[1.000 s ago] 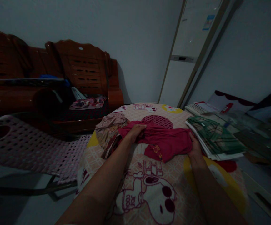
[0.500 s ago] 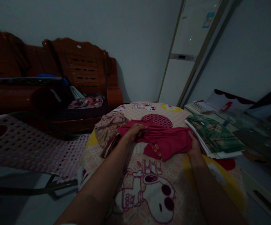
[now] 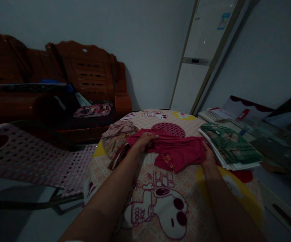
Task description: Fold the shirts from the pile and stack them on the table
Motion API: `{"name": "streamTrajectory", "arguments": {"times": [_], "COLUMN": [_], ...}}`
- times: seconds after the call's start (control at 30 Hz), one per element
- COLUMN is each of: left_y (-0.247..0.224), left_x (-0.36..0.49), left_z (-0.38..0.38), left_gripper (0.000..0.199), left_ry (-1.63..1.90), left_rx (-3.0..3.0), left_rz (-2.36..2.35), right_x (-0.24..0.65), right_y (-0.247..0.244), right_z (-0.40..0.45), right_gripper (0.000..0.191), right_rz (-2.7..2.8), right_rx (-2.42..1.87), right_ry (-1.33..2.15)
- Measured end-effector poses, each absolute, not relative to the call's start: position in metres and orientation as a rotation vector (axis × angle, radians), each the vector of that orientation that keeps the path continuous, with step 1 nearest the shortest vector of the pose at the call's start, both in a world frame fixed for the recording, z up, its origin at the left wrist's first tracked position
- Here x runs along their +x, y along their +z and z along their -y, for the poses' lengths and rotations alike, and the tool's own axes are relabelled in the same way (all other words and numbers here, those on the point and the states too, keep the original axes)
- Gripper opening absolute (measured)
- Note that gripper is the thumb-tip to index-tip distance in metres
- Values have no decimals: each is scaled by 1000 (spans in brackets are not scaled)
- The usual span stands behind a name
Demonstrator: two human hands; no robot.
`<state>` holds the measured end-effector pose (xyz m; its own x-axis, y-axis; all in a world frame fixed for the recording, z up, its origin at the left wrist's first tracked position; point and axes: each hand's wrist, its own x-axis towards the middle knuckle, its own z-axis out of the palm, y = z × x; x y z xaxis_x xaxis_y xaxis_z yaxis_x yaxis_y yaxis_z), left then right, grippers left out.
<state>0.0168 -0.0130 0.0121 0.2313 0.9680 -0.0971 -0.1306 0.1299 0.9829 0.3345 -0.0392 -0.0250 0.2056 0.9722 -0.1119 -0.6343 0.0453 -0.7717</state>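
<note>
A magenta garment [image 3: 178, 150] with a small orange print lies partly crumpled across the patterned tablecloth [image 3: 145, 174]. My left hand [image 3: 146, 141] is closed on its upper left part, thumb and fingers pinching the cloth. At its right edge my right hand [image 3: 208, 155] grips the fabric, thumb on top and the other fingers mostly hidden. Left of the garment, touching it, is a crumpled heap of pale floral clothes [image 3: 117, 136]. Close beyond my right hand sits a folded green plaid garment [image 3: 228, 143] on top of folded white cloth.
A woven pink chair [image 3: 39, 154] stands at the left of the round table. Behind it is a wooden bench [image 3: 87, 70] with clothes [image 3: 93, 110] on its seat. Papers [image 3: 218, 114] and a glass surface [image 3: 271, 134] are at the right. A tall white air conditioner [image 3: 193, 80] stands by the wall.
</note>
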Motion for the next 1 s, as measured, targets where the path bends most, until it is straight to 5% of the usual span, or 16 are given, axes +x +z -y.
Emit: {"name": "streamTrajectory", "arguments": {"times": [0.5,1.0], "left_y": [12,10], "left_x": [18,15], "left_z": [15,15], "left_gripper": [26,24], "left_ry": [1084,1032], "left_rx": [1013,1091], "left_rz": [-1065,-997], "right_x": [336,334], "right_y": [-28,-26], "right_z": [36,38], "right_gripper": [23,19], "right_rz": [572,532], "right_rx": [-906,-807], "right_ry": [1311,1351]}}
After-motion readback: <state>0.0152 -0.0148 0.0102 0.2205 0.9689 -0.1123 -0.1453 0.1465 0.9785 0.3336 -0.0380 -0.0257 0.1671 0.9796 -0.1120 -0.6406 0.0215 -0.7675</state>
